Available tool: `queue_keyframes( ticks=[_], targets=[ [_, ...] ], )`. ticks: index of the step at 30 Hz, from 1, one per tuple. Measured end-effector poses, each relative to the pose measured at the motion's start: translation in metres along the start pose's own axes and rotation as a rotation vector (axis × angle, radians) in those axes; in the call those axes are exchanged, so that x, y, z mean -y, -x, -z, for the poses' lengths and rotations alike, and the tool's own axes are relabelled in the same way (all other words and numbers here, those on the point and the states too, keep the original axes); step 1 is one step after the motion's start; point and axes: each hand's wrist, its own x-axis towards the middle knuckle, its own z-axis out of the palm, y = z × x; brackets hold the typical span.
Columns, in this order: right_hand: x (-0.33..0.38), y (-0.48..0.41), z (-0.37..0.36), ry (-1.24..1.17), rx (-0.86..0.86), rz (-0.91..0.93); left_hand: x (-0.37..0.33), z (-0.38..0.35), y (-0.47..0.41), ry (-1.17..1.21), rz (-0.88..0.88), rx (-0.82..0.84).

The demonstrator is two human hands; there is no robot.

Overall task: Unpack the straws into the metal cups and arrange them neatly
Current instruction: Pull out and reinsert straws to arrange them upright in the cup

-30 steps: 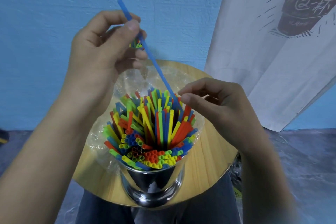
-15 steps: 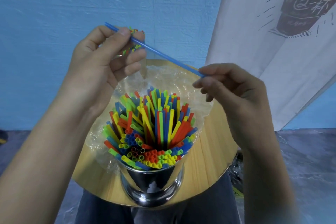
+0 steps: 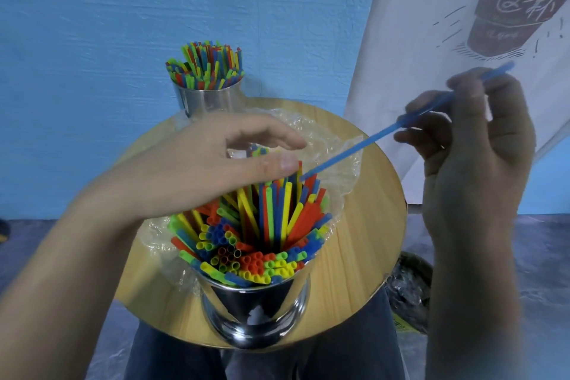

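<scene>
A shiny metal cup [image 3: 256, 311] stands at the near edge of the round wooden table [image 3: 367, 244], packed with coloured straws [image 3: 262, 234] still wrapped in clear plastic [image 3: 336, 157]. My left hand [image 3: 216, 170] hovers over the far side of those straws, thumb and forefinger curled and apart, thumb tip touching the straw tops. My right hand [image 3: 462, 145] is raised to the right and pinches a single blue straw [image 3: 364, 143], which slants down-left toward the bundle. A second metal cup [image 3: 209, 99] full of straws [image 3: 206, 65] stands at the table's far edge.
A white printed cloth [image 3: 462, 25] hangs at the right against the blue wall [image 3: 92, 40]. My lap in dark trousers [image 3: 262, 364] is under the table. A dark bag-like thing [image 3: 407, 290] lies on the floor to the right.
My left hand let go of the blue straw and dropped onto the straw tops, uncovering the far cup. My right hand carried the straw up and to the right.
</scene>
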Motion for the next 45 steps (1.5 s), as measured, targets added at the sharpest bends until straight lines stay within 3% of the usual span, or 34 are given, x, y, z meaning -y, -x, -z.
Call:
queue_keyframes(
  ticks=[4, 7, 12, 16, 22, 28, 39, 45],
  targets=[
    [-0.003, 0.008, -0.009, 0.129, 0.243, 0.005, -0.005, 0.003, 0.005, -0.107, 0.040, 0.089],
    [-0.009, 0.015, -0.019, 0.213, 0.368, -0.026, -0.009, 0.002, 0.009, -0.148, 0.050, 0.060],
    [-0.022, 0.023, -0.021, 0.390, 0.442, -0.028, -0.015, -0.009, 0.008, -0.214, -0.047, 0.004],
    [-0.027, 0.019, -0.014, 0.473, 0.569, -0.015, -0.017, -0.014, 0.009, -0.364, -0.028, -0.012],
    [-0.026, 0.016, -0.003, 0.390, 0.672, -0.121, -0.021, -0.021, 0.010, -0.477, -0.040, -0.022],
    [-0.019, 0.015, 0.009, 0.352, 0.819, -0.145, -0.019, -0.025, 0.006, -0.439, -0.060, -0.042],
    [-0.015, 0.016, 0.008, 0.342, 0.828, -0.151, -0.015, -0.020, 0.002, -0.214, -0.085, -0.043],
    [-0.012, 0.017, -0.002, 0.348, 0.808, -0.109, -0.019, -0.011, -0.002, 0.002, -0.173, -0.121]
  ],
)
